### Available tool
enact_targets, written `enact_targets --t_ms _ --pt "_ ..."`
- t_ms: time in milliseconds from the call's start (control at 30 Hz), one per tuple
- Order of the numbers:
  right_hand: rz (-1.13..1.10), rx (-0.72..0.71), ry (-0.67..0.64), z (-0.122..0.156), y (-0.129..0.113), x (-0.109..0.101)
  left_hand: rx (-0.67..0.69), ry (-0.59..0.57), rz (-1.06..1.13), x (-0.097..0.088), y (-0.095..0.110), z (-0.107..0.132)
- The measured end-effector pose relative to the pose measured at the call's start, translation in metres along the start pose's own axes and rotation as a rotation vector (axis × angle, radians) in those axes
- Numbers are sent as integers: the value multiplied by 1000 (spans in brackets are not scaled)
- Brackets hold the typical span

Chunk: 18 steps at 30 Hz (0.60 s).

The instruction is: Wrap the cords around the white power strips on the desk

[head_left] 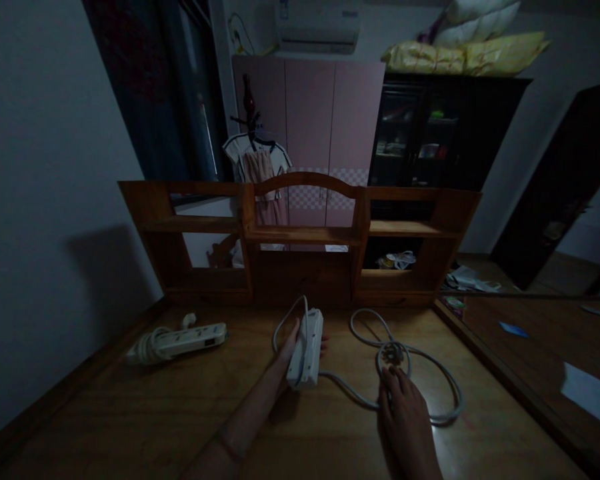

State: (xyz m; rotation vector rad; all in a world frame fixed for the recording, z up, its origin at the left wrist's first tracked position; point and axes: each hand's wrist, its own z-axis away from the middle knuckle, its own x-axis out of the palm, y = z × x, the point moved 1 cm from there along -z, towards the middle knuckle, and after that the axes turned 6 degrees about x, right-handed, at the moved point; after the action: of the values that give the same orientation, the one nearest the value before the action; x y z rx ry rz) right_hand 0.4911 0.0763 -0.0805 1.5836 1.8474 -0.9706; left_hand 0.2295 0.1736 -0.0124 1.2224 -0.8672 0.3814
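Observation:
My left hand (291, 343) is wrapped round a white power strip (307, 353), held tilted above the wooden desk with its back side facing me. A loop of its cord rises over the top end of the strip. From the lower end the grey-white cord (350, 391) runs right across the desk in loose loops. My right hand (403, 403) is closed over part of this cord, its fingertips at the coil. Just beyond those fingers lies a dark plug (393, 353), hard to make out in the dim light.
On the left of the desk (190, 413) lies a second power strip (193, 340), its cord wound round one end. A wooden shelf unit (305, 235) stands along the back edge. A raised wooden rim (500, 373) borders the right side, with papers (593, 393) beyond it.

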Motion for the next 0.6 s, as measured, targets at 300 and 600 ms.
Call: enact_targets --t_ms 300,600 --pt "6 7 -15 -2 -2 -4 54 68 -163 -9 -17 -10" --pt "-62 40 -15 -3 -4 -4 63 78 -278 -6 -15 -12"
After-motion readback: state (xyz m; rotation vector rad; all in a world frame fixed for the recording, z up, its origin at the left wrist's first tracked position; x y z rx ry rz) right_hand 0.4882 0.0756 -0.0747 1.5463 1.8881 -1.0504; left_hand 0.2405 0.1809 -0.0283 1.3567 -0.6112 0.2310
